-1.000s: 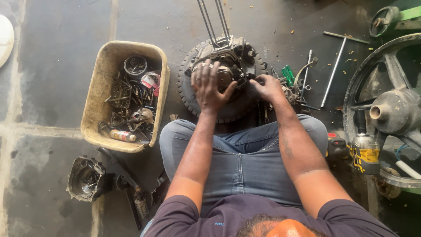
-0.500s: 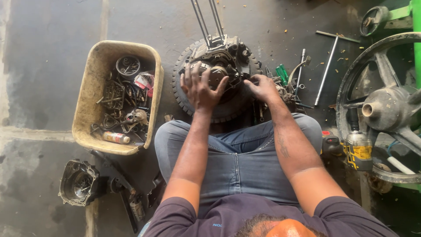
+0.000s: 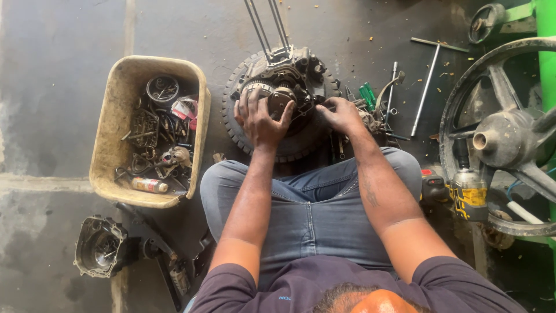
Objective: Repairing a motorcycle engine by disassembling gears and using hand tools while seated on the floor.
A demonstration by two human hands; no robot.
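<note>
Partly hidden, the engine sits under the spread left hand; right hand's grip unclear.

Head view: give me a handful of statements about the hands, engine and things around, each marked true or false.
1. Both hands are on the engine. True: left hand, right hand.
2. The engine sits on a tyre. True.
3. The tub of parts lies to the person's right. False: to the left.
4. The yellow power tool is in the left hand. False: it lies on the floor by the wheel.
5. The person wears jeans. True.
</note>
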